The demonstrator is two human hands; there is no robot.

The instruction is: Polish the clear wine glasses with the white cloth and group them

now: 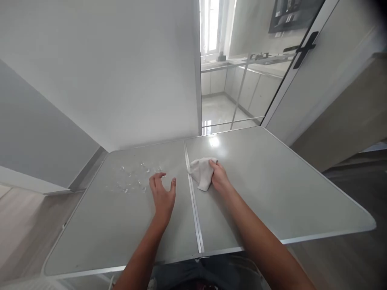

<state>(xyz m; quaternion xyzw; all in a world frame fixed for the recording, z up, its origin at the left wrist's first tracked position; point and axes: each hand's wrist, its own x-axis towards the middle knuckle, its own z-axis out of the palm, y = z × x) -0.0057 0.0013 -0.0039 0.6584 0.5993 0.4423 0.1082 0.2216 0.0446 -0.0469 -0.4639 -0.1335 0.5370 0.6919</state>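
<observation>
While the white cloth (202, 172) lay bunched on the tabletop just rt of the centre seam (193, 201), the right hand (220, 177) was clamped on its rt side, fingers curled over the top and pressing it to the surface. The cloth's left corner reached almost to the seam w/o crossing it.

On the other side of the seam, near the cloth but apart from it, the left hand (163, 193) rested on the table, fingers spread and gripping nothing, fingertips pointing away from the person. Just beyond those fingertips and out to the left sat a scatter of water drops (133, 179), spread across the far part of the left panel.

The table (272, 193) was a grey folding one w/ metal trim round the rim. The near edge ran close to the person's body, both forearms crossing it. The far edge of the left panel met a white wall (121, 72); the far edge of the rt panel faced a doorway (229, 100) into a bright room w/ a glossy floor. A broad stretch of grey surface ran from the cloth to the rt edge, which ended in a rounded corner (372, 224). The left edge ran diagonally, w/ pale wood floor (24, 225) beyond it.
</observation>
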